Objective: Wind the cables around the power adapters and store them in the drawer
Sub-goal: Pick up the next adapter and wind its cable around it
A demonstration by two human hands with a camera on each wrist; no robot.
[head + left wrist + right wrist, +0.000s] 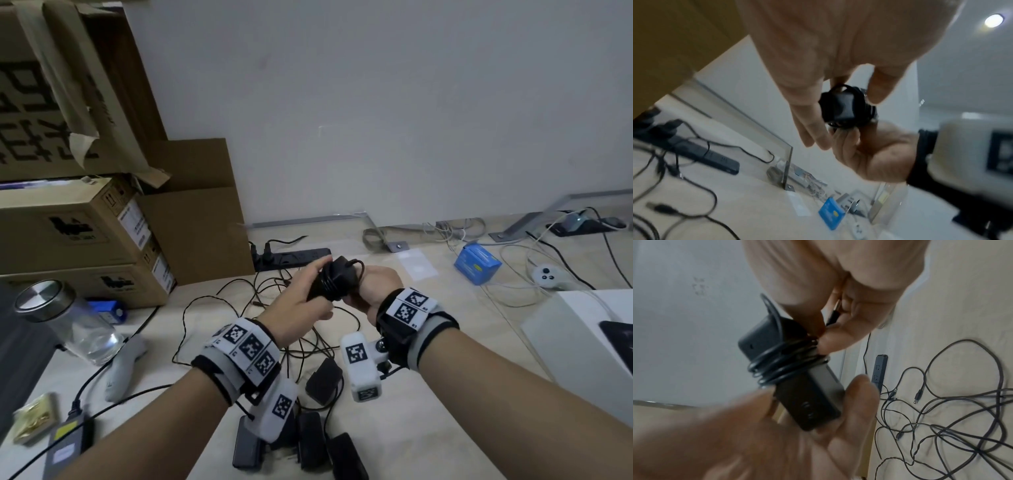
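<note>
A black power adapter (337, 277) (838, 108) (813, 402) is held above the table between both hands, with its cable (785, 363) coiled several times around its middle. My left hand (308, 291) (844, 112) grips the adapter's lower end, thumb on one side and fingers on the other. My right hand (363, 284) (828, 332) pinches the cable's plug end (833, 316) against the coil. Several more black adapters (310, 442) lie on the table near me, their loose cables (274, 308) (941, 418) tangled beyond them. No drawer is in view.
A black power strip (294, 258) lies by the wall. Stacked cardboard boxes (78, 233) fill the left side, with a glass jar (68, 318) in front of them. A blue box (478, 263) and white cables sit at the right, and a white box (582, 342) stands nearer.
</note>
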